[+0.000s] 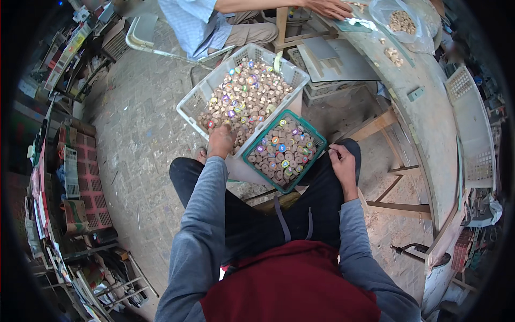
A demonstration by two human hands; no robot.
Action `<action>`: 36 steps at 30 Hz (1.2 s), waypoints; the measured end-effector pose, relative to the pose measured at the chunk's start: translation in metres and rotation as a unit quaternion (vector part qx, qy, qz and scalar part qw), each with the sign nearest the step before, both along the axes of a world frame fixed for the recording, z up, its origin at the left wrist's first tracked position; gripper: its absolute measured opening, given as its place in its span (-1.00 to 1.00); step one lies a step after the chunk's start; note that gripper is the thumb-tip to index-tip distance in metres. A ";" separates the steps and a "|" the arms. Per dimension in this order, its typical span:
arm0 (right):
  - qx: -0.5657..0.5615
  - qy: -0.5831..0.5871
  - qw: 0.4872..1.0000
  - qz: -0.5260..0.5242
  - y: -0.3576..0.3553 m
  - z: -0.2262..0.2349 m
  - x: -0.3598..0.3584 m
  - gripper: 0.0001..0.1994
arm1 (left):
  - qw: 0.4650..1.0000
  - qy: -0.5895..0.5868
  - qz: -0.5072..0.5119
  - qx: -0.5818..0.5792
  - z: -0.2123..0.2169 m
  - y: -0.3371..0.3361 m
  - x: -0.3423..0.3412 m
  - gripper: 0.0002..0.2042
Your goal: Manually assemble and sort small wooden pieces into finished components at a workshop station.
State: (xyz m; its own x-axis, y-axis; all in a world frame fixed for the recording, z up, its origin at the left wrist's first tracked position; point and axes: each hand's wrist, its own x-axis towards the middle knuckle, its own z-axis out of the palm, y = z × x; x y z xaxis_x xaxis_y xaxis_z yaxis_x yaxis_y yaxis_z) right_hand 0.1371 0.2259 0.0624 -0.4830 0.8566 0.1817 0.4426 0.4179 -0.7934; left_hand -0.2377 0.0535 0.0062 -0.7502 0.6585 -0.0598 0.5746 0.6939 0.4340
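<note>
Your left hand dips its fingers among small round wooden pieces at the near left part of the white basket; the fingertips are hidden, so whether they grasp one cannot be told. Your right hand is bent, thumb and fingertips drawn close together, over your right knee, just right of the green basket; whether something sits in that pinch, you cannot tell from here. The green basket stands near and to the right of the white one, filled with wooden discs, a number of them with coloured faces. Farther right curves a workbench, with a clear bag of wooden bits at its far end. There, a co-worker's hand reaches over the bench. Pink crates line the left side.
</note>
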 end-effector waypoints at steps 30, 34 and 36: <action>0.259 -0.023 0.946 -0.193 0.165 0.244 -0.008 -0.78 | 0.886 -0.397 -0.141 0.192 0.067 -0.058 0.183 -0.72; 0.258 -0.134 0.934 -0.210 0.221 0.231 -0.028 -0.71 | 0.904 -0.362 -0.152 0.172 0.059 -0.063 0.178 -0.73; 0.251 -0.242 0.910 -0.224 0.228 0.221 -0.040 -0.67 | 0.914 -0.327 -0.156 0.183 0.052 -0.063 0.178 -0.73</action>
State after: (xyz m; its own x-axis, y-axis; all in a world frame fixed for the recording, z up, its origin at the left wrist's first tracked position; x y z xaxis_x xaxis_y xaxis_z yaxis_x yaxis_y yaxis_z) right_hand 0.0971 0.4535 0.2839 -0.2334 0.8548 0.4635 0.9050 0.3653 -0.2180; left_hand -0.0596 -0.0095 0.0579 -0.4051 0.9001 -0.1603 0.2549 0.2796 0.9257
